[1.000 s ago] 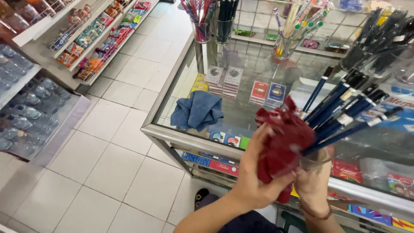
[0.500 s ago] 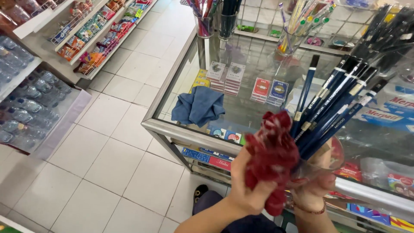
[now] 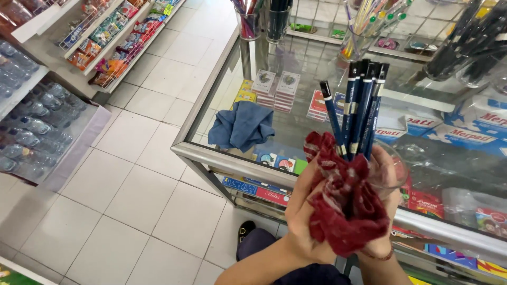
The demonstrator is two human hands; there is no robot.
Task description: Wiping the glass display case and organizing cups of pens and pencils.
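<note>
A clear glass cup (image 3: 390, 171) holding dark blue pens (image 3: 359, 108) upright was held above the near edge of the glass table (image 3: 232, 158); a crumpled red cloth (image 3: 346, 203) was pressed against its side; the left hand (image 3: 302, 214) was closed on the cloth, fingers curled; the right hand (image 3: 384, 232) gripped the cup, mostly hidden behind the cloth; a blue cloth (image 3: 243, 125) lay on the table, well apart; further pen cups (image 3: 248, 24) stood along the far edge.

Bare glass counter (image 3: 296, 68) lies open between the blue cloth (image 3: 242, 125) and the far pen cups (image 3: 263, 22). Black pen holders (image 3: 470, 45) crowd the right; tiled floor (image 3: 132, 184) stays open left.
</note>
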